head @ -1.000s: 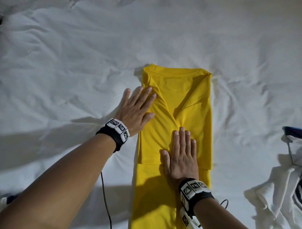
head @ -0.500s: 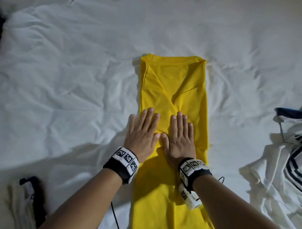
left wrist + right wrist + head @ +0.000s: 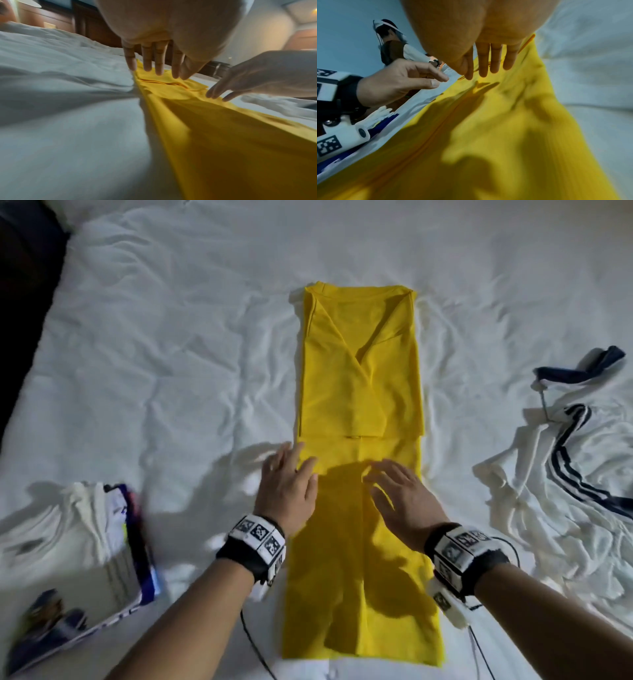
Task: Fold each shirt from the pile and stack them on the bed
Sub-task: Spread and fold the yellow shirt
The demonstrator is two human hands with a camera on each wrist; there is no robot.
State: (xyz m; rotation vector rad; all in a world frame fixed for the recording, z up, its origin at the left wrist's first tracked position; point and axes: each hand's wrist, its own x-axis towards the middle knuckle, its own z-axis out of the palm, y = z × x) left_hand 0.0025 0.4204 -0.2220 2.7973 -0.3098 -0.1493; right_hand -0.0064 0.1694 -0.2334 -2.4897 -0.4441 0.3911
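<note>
A yellow shirt [image 3: 359, 392] lies flat on the white bed sheet [image 3: 191, 364] as a long narrow strip, sleeves folded in, collar end far from me. My left hand [image 3: 291, 474] hovers flat over the strip's left edge near the middle, fingers straight. My right hand [image 3: 394, 484] hovers just above the strip's right half, fingers straight and holding nothing. The left wrist view shows the left hand's fingers [image 3: 159, 60] a little above the yellow cloth [image 3: 214, 128]. In the right wrist view the right hand's fingers [image 3: 494, 59] cast a shadow on the yellow shirt [image 3: 505, 135].
A stack of folded shirts [image 3: 92, 542], white on top, sits at the lower left. A crumpled white shirt with dark stripes [image 3: 565, 481] lies at the right. The bed's dark left edge [image 3: 20, 302] shows at the upper left. Cables [image 3: 253, 642] trail from both wrists.
Both hands have slid down the shirt toward me, from pressing on its upper folded part to hovering over its middle. They have lifted off the cloth.
</note>
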